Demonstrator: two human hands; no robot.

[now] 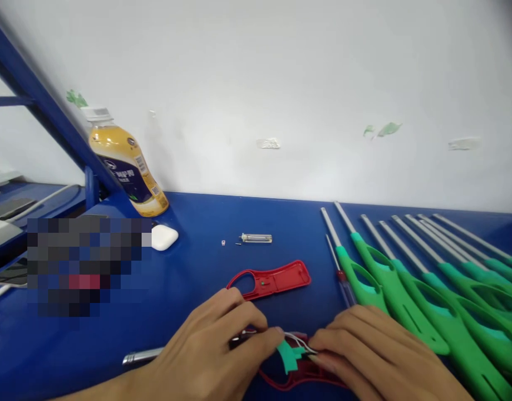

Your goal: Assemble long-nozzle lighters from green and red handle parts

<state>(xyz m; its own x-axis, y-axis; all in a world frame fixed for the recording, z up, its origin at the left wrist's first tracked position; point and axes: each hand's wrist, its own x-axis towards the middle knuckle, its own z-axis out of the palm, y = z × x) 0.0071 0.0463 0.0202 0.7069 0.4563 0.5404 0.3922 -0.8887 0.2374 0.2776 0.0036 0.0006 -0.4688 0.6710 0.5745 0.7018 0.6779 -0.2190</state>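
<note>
A red lighter half-shell point(295, 380) lies at the bottom centre, with white wires point(298, 339) and a teal trigger piece point(288, 356) in it. My left hand point(216, 345) is closed at its left part, thumb and fingers pinched beside the teal piece; a metal tube point(142, 356) sticks out to the left beneath it. My right hand point(364, 351) is closed over the right part of the shell, fingertips at the wires. What its fingers press on is partly hidden. Beyond the hands rests another red half-shell point(283, 280), its inside facing up.
Several green lighters point(410, 312) with metal tubes lie at right, beside a screwdriver point(341, 275). A small clear part point(256, 239) and tiny pieces sit farther back. At left are a yellow bottle point(128, 167), a white case point(164, 238) and a blurred-out item point(83, 262).
</note>
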